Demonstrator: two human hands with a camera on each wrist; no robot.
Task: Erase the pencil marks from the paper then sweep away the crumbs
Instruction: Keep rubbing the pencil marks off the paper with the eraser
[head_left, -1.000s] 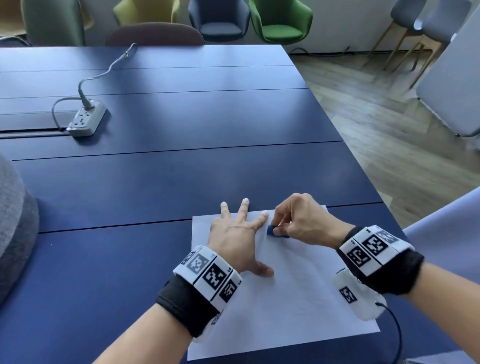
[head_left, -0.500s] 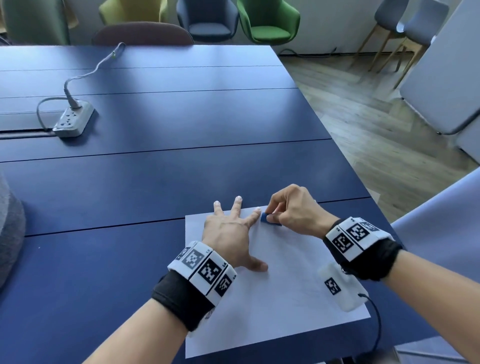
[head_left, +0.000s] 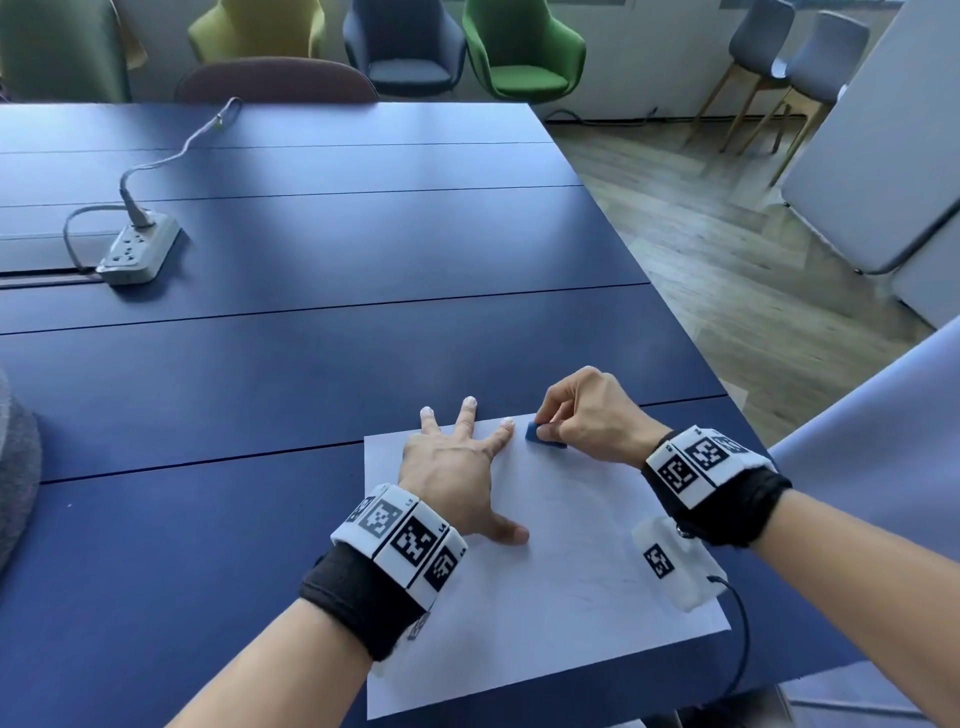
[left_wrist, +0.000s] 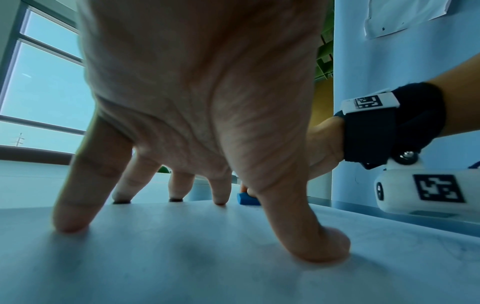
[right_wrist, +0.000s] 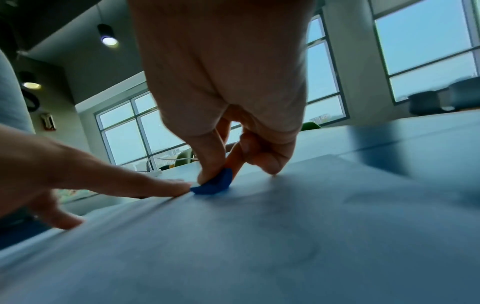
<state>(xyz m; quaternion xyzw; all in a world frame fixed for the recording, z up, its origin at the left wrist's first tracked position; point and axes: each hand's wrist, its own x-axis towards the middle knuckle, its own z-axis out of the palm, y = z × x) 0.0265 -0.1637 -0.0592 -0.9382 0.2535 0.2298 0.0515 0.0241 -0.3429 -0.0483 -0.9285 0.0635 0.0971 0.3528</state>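
A white sheet of paper lies on the dark blue table near its front right corner, with faint pencil marks in its lower half. My left hand lies flat on the sheet's upper left part, fingers spread and straight, pressing it down. My right hand pinches a small blue eraser between thumb and fingers at the paper's far edge, just right of my left index fingertip. The eraser touches the paper; it also shows in the left wrist view, the eraser behind my thumb.
A white power strip with its cable lies at the table's far left. Several chairs stand beyond the far edge. The table's right edge drops to a wooden floor. A grey object sits at the left border.
My right hand with the eraser has shifted slightly along the paper's far edge, close to my left index finger. My left hand stays pressed on the sheet. The head view has shifted.
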